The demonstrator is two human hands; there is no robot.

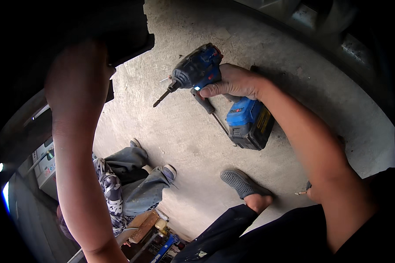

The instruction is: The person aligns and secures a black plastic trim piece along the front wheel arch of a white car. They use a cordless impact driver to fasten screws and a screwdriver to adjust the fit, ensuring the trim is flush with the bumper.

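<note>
Cordless driver [195, 68] in the right hand [236, 82]

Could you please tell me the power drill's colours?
The power drill is mainly black and blue; head view.

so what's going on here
A person holds a blue-and-black power driver in the right hand, its bit pointing down and to the left, clear of any workpiece. The left hand is raised at a dark part on the upper left; shadow hides whether it grips it. Beyond the left forearm is another person in grey trousers, on the concrete floor.
</note>
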